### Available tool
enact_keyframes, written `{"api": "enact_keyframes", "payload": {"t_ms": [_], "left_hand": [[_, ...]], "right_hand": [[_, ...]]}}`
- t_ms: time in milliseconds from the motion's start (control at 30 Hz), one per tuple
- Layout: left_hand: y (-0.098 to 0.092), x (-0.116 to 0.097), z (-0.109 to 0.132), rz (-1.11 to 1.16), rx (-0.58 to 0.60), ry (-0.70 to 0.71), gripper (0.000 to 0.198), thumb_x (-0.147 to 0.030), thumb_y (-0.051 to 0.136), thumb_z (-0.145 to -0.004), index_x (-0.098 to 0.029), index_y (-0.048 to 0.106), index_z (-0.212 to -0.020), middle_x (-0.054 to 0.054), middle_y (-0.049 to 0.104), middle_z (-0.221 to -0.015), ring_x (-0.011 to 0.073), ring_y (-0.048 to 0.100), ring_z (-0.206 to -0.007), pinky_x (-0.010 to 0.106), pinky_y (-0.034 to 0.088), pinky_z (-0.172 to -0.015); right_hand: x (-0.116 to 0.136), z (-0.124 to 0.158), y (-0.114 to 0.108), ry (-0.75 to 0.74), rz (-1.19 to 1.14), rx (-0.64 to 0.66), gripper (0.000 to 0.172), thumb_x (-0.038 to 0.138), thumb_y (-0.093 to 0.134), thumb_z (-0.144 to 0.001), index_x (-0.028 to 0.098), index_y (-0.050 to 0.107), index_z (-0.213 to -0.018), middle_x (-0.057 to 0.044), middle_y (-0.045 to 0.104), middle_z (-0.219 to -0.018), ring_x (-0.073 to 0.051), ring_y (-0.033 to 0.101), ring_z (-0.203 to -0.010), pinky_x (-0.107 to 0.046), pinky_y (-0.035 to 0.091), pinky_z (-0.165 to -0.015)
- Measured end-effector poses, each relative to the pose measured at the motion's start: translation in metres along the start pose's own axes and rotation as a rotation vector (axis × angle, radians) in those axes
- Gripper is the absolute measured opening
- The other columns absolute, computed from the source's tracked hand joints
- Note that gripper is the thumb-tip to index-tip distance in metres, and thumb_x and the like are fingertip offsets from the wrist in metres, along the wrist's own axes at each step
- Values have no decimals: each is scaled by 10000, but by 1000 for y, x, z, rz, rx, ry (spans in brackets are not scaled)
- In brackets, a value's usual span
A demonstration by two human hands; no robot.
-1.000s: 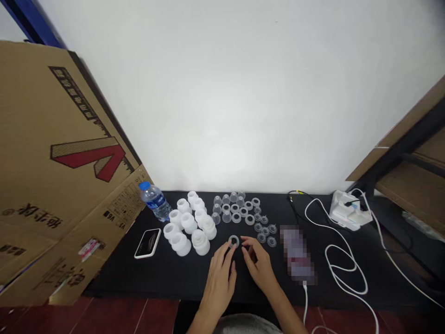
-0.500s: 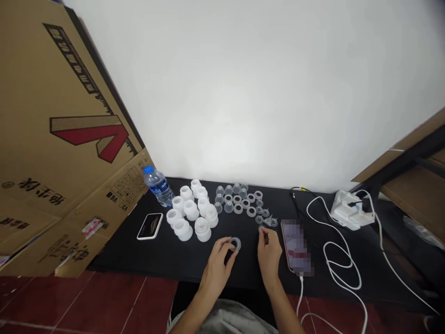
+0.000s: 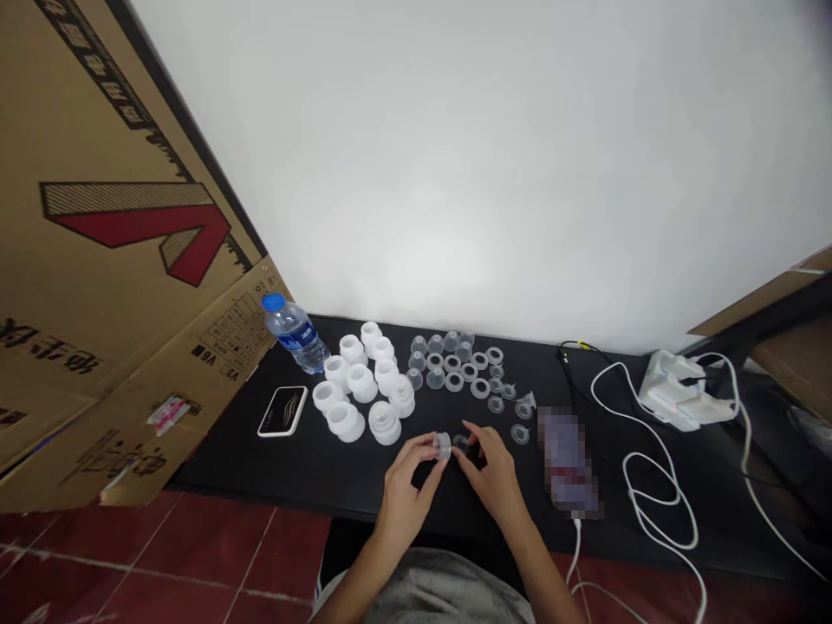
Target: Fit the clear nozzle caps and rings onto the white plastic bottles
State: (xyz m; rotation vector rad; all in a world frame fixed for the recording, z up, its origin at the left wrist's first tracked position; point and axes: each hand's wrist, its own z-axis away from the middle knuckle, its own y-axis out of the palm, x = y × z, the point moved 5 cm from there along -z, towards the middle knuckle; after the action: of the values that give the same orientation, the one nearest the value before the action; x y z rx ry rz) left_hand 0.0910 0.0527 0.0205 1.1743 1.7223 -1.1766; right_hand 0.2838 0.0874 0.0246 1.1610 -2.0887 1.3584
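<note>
Right hand (image 3: 495, 485) has come in beside the left hand (image 3: 409, 494), both now pinching clear parts

Seen from the head camera, the right hand has moved in from the small parts near the phone to the front middle of the black table (image 3: 214, 468). The left hand has lifted its short clear plastic ring (image 3: 443, 445) and turned it edge-on, gripping it narrowly between its fingertips. The right hand is also in a narrow pinch, around a small clear disc (image 3: 460, 443). These two parts sit just beside each other above the table, and I cannot tell whether they touch.

Behind the hands lie ten white plastic fittings (image 3: 384, 423), about eight clear cups (image 3: 435, 378), about seven clear rings (image 3: 479, 388) and about seven small clear discs (image 3: 519, 433); the smallest are hard to count exactly. Further left are one water bottle (image 3: 295, 334) with a blue cap and one black-and-white power bank (image 3: 282, 411). To the right are one phone (image 3: 567, 464) with a blurred screen, its white cable (image 3: 650, 511) and one white charger (image 3: 682, 392). A cardboard sheet (image 3: 130, 173) leans at the left end of the table.
</note>
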Motion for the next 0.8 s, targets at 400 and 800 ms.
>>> {"api": "enact_keyframes", "payload": {"t_ms": [400,800], "left_hand": [[2,13,-2,176,13,-188,228,-411,679,-1040,-201,769,-1039,149,746,-1337,257,788,-1072,377,661,-933],[16,19,-28,531,60,-349,442,-634,773,-926,-194,726,-931,106,835,-1042,286,813,-1014,481,683,-964]], "right_hand": [[-18,2,8,104,37,8,243,435,663,-1053,251,806,-1125,-135,714,-1133,-306,710,-1018,-470,630,-895],[-20,-2,-10,209,-167,-130,309,374,645,-1053,242,771,-1303,-45,674,-905,-192,660,-729,-326,606,-708]]}}
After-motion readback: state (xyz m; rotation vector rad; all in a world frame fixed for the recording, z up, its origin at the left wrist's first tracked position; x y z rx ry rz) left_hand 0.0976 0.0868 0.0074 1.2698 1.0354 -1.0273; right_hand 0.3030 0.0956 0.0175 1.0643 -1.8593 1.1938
